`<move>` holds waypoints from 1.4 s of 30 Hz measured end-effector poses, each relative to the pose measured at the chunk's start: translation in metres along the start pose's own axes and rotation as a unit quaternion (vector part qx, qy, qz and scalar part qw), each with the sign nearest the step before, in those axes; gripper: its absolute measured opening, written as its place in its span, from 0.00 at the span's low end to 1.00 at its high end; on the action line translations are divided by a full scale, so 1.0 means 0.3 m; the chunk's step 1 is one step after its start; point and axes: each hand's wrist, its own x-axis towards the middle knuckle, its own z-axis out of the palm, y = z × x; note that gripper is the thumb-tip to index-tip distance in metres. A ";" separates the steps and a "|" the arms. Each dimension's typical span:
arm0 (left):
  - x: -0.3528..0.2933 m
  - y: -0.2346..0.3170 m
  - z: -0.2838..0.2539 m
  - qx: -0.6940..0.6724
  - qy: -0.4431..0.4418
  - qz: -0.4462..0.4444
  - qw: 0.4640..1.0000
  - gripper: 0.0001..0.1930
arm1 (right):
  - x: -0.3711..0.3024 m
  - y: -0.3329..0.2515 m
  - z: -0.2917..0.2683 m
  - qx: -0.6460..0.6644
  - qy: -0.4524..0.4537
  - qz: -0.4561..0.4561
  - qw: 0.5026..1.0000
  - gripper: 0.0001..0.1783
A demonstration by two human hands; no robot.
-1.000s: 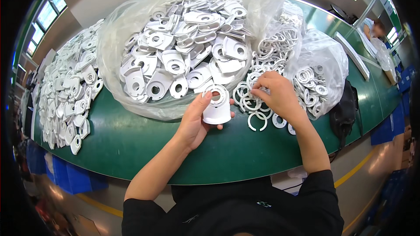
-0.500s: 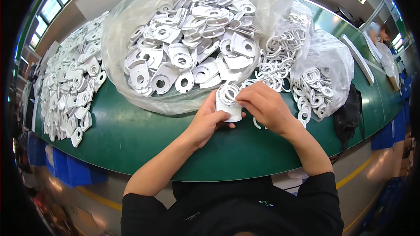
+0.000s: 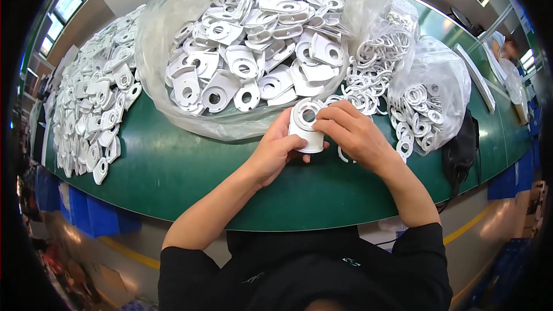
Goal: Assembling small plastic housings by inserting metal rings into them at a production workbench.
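My left hand (image 3: 273,150) grips a white plastic housing (image 3: 311,141), its thumb across the lower front. The housing has a rounded top with a round hole and a squared lower end. A white plastic ring (image 3: 304,105) lies around the hole, close against the housing's face. Curled at the right side, my right hand (image 3: 358,141) pinches the ring's edge with its fingertips; its thumb is mostly hidden. Just beyond the hands, a large clear plastic bag (image 3: 193,126) lies open, full of similar white housings (image 3: 222,89).
Loose white housings (image 3: 95,121) are heaped at the left of the green table (image 3: 201,178). White rings (image 3: 368,83) pile up right of the big bag; a smaller bag (image 3: 446,75) holds more. A black pouch (image 3: 461,152) and a white strip (image 3: 477,78) lie farther right. Another person (image 3: 500,46) is at far right.
The ring was tilted above the housing and now sits flatter around its hole. My right fingers have stayed at its right edge. The view has shifted slightly.
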 end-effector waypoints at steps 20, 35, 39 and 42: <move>-0.023 -0.038 0.023 0.309 -0.023 0.108 0.945 0.21 | -0.019 0.021 0.002 0.270 0.038 0.228 0.935 0.07; -0.011 -0.047 0.005 0.428 0.050 0.115 0.895 0.15 | -0.020 -0.021 0.032 0.238 -0.021 0.237 0.942 0.04; 0.007 -0.082 -0.008 0.316 0.100 0.167 0.929 0.13 | -0.010 -0.015 0.056 0.328 0.076 0.296 0.894 0.06; 0.006 -0.086 0.000 0.186 0.107 0.172 0.962 0.12 | -0.011 -0.016 0.046 0.427 0.089 0.360 0.824 0.11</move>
